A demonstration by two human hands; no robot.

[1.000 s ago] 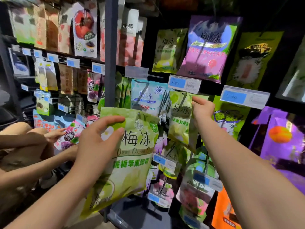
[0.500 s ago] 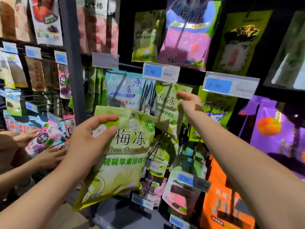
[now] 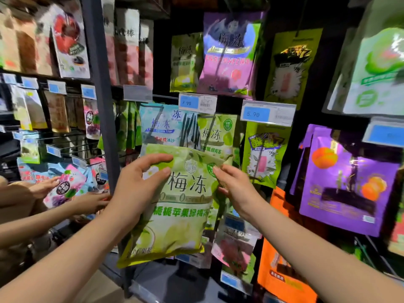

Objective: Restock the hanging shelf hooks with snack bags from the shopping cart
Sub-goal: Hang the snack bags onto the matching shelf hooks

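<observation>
The left hand (image 3: 140, 184) grips the flat, light green plastic snack bag (image 3: 181, 206) at its top left corner. The right hand (image 3: 236, 189) pinches its top right edge. The bag is up at the middle row of the dark metal rack (image 3: 102, 119), over a matching green bag (image 3: 215, 132) under the blue-and-white price tag (image 3: 197, 103). This is the hanging step. Next, the bag's top hole must slide onto the hook there, which I can't see well.
</observation>
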